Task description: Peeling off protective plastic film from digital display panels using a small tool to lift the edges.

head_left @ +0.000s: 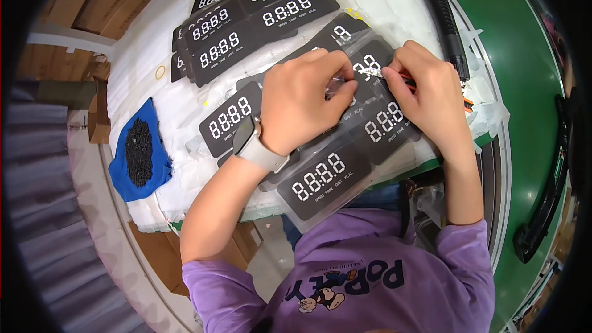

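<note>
Far to my left a blue cloth (pixel 126 169) lies on the white padded worktop (pixel 382 0), with a heap of small black bits (pixel 139 151) on it. Behind, a stack of black display panels (pixel 246 15) sits well apart from my hands. My left hand (pixel 302 100), a pale watch (pixel 258 147) on its wrist, is curled, its fingertips pressing the black panel (pixel 369 65) I am working on. Just beside it, my right hand (pixel 425 89) is closed around a thin tool (pixel 387 74) whose tip touches that panel. A black power screwdriver (pixel 443 15) lies beyond.
</note>
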